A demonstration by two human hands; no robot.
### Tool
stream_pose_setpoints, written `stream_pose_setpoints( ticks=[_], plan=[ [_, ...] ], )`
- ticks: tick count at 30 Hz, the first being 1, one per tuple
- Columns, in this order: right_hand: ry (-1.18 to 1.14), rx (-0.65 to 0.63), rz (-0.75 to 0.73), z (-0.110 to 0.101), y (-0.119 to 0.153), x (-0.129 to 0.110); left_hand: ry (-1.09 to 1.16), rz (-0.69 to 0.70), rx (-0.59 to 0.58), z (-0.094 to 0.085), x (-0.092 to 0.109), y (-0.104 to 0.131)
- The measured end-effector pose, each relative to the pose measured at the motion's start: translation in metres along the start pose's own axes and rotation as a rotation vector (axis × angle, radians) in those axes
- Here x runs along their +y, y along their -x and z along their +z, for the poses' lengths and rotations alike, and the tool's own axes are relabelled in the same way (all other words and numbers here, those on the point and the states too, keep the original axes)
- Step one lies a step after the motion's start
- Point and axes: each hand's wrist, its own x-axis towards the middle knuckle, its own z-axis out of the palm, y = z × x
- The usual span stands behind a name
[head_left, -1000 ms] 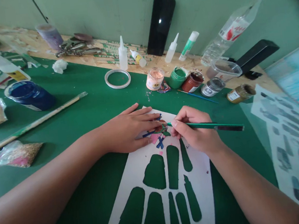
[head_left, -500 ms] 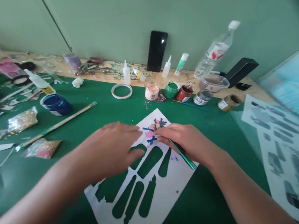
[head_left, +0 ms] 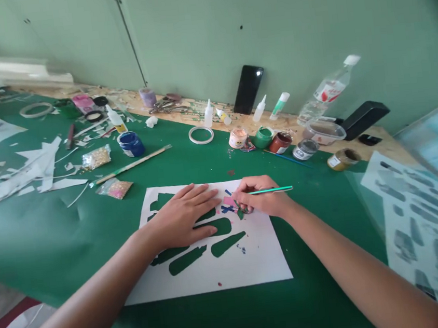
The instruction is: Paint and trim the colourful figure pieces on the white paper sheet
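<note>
A white sheet of paper with several long cut-out shapes lies on the green table cover. My left hand rests flat on its left part, fingers stretched and slightly apart, over some of the cut-outs. Near the sheet's upper right, my right hand pinches a thin green paintbrush, its handle pointing right. The brush tip is hidden by my fingers. Under and beside those fingers is a small painted patch in blue, pink and green, partly covered by the hand.
Open paint jars stand behind the sheet, among them a green one and a red-brown one. A blue jar, a long wooden brush and paper scraps lie left. A printed sheet is at right.
My left hand has come down flat onto the paper. The paper has turned to lie squarer. The brush handle has swung from pointing down toward me to pointing right. The view has shifted left.
</note>
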Motion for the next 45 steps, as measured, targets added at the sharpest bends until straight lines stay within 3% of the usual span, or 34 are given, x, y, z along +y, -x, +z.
stream_pose_setpoints(
  ticks=[8, 15, 29, 45],
  plan=[
    [-0.028, 0.029, 0.017, 0.0041, -0.0006, 0.0022, 0.027, 0.013, 0.067, 0.0024, -0.0003, -0.0033],
    [0.280, 0.041, -0.145, 0.0065, -0.0032, 0.0094, 0.021, 0.012, 0.094, 0.0071, -0.0010, -0.0013],
    [0.211, -0.003, -0.133, 0.0075, -0.0031, 0.0094, 0.040, 0.008, 0.079, 0.0051, -0.0005, -0.0028],
    [0.329, -0.017, -0.153, 0.0075, -0.0043, 0.0038, 0.059, 0.020, 0.076, 0.0051, -0.0023, -0.0029]
  ],
)
